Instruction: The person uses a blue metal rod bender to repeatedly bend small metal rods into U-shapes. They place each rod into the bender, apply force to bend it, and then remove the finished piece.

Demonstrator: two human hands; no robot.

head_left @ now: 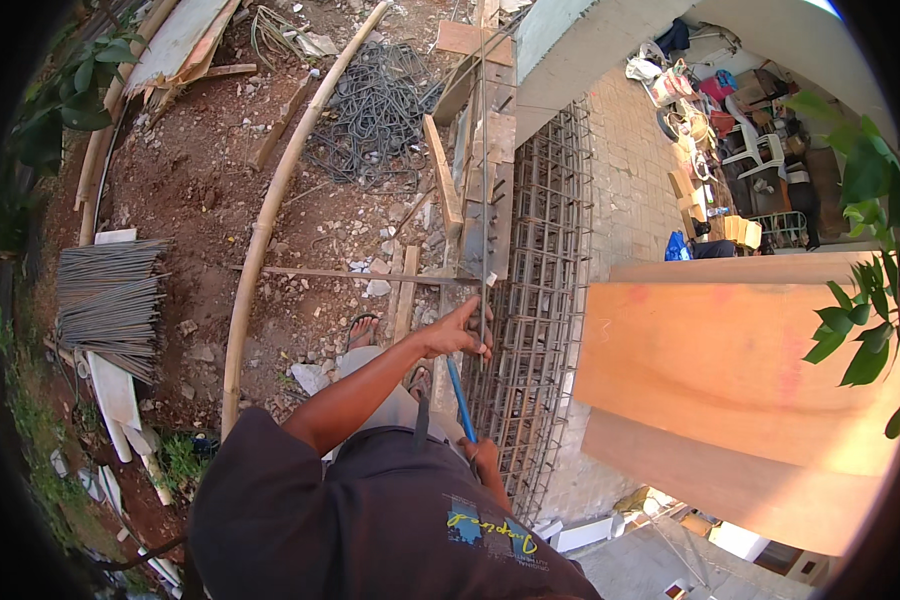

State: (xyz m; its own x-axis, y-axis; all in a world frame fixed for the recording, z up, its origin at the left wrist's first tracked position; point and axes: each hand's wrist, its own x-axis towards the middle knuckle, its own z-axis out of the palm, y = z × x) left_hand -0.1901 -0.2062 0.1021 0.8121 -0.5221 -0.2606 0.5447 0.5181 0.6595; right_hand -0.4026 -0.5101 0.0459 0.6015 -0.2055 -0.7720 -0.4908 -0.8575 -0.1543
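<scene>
My left hand point(458, 333) reaches forward, its fingers closed around a thin steel rod point(484, 240) with one finger stretched along it. The rod runs lengthwise over a narrow wooden bench point(498, 235) that has short metal pins standing up from it. Closer to my body, my right hand point(484, 458) is wrapped round the near end of a blue pipe handle point(459, 395). The far end of this handle lies just below my left hand, and what it joins there is hidden. A small whitish piece point(491, 280) shows on the bench beyond my left fingers.
Long rebar cages point(540, 250) lie along the bench's right side. Orange-brown boards point(720, 360) stand farther right. On the left are a bamboo pole point(267, 215), a pile of bent steel stirrups point(370, 110) and a stack of cut rods point(110, 300) on rubble-strewn soil.
</scene>
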